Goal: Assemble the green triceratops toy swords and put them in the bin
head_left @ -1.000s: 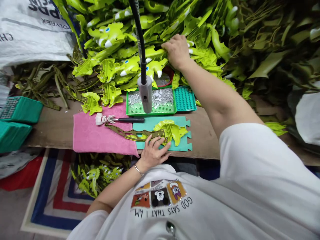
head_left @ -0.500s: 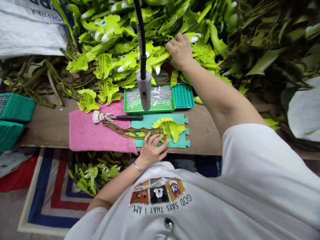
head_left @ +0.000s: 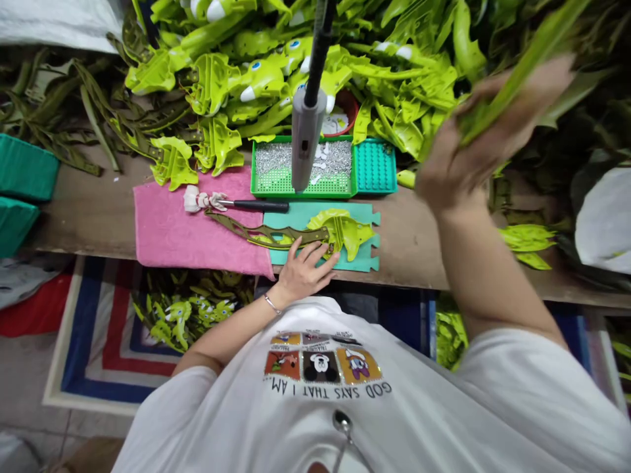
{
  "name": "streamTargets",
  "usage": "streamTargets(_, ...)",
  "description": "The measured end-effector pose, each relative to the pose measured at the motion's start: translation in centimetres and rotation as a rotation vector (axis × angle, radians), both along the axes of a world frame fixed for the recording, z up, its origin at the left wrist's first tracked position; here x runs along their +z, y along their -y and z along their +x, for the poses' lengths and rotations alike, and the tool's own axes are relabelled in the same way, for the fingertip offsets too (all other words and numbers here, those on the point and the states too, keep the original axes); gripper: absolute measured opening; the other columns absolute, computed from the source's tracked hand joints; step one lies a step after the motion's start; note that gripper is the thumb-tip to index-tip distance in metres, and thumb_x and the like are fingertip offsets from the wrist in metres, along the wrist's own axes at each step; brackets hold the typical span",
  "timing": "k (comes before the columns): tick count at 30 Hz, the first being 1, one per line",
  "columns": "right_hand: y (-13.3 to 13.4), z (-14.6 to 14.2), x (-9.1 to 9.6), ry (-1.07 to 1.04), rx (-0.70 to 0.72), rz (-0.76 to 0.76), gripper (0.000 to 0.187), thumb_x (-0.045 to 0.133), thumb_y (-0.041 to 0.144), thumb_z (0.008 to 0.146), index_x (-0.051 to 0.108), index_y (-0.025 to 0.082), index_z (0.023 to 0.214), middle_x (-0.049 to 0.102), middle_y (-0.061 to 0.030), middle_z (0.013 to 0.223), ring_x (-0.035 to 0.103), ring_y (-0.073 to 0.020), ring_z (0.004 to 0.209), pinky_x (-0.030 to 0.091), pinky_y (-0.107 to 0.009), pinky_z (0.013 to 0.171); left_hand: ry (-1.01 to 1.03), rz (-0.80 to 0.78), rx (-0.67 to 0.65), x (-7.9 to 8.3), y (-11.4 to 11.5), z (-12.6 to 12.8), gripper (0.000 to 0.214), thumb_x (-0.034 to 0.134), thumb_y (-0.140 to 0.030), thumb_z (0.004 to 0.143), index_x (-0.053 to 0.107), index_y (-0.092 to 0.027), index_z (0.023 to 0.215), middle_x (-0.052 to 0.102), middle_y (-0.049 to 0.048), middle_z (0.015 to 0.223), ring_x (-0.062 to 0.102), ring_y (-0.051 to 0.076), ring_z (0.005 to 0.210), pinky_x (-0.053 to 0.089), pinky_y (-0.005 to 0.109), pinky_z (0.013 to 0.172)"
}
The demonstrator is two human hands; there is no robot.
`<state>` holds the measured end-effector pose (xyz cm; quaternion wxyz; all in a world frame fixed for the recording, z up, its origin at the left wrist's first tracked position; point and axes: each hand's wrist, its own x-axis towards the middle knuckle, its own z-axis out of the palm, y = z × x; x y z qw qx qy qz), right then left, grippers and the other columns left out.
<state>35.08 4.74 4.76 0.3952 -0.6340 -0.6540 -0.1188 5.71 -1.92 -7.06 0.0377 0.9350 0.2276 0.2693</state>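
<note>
My left hand (head_left: 305, 270) lies flat with its fingers apart, the fingertips touching the lower edge of an olive-and-lime plastic strip (head_left: 266, 235). That strip joins a lime dinosaur-shaped plastic piece (head_left: 345, 230), and both lie on a teal cut-out mat (head_left: 296, 218). My right hand (head_left: 473, 138) is raised and blurred above the bench, holding a long green plastic strip (head_left: 522, 72). A black-handled tool (head_left: 256, 206) with a white wrapped end lies on a pink towel (head_left: 167, 226) near the mat.
A green tray of silver studs (head_left: 300, 177) and a teal pegged tray (head_left: 375, 167) stand behind the mat. A grey device on a black gooseneck (head_left: 308, 138) rises before them. Lime plastic pieces (head_left: 394, 85) are heaped beyond the wooden bench (head_left: 409, 246). More lie on the floor rug (head_left: 187, 312).
My right hand has risen off the heap and moved toward me and rightward, with a green strip in it. My left hand has hardly moved. The view has shifted slightly.
</note>
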Motion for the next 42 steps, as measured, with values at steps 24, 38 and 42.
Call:
streamTargets(24, 13.9, -1.9, -4.4, -0.174, 0.268, -0.654, 0.028, 0.063, 0.028, 0.087, 0.071, 0.022, 0.113, 0.073, -0.0113, 0.118, 0.071, -0.0296, 0.109, 0.059, -0.049, 0.096, -0.159, -0.100, 0.067, -0.1, 1.6, -0.2, 0.017, 0.063, -0.038, 0.094, 0.075, -0.026, 0.094, 0.071, 0.0102, 0.120, 0.058, 0.027, 0.107, 0.034, 0.041, 0.089)
streamTargets(38, 12.5, -1.0, -4.5, -0.084, 0.401, -0.638, 0.027, 0.068, 0.031, 0.085, 0.074, 0.020, 0.108, 0.079, -0.0107, 0.100, 0.074, -0.0226, 0.070, 0.064, -0.037, 0.071, -0.236, -0.227, 0.077, 0.2, 1.6, -0.4, 0.024, 0.057, -0.041, 0.097, 0.076, -0.028, 0.105, 0.068, 0.0114, 0.129, 0.057, 0.028, 0.116, 0.037, 0.046, 0.102)
streamTargets(42, 12.1, -0.3, -4.6, -0.162, 0.412, -0.720, 0.029, 0.069, 0.034, 0.085, 0.076, 0.020, 0.110, 0.081, -0.0088, 0.094, 0.074, -0.0208, 0.067, 0.062, -0.035, 0.070, -0.239, -0.236, 0.084, 0.3, 1.7, -0.4, 0.025, 0.056, -0.041, 0.098, 0.076, -0.026, 0.100, 0.068, 0.0128, 0.129, 0.059, 0.028, 0.116, 0.039, 0.047, 0.099)
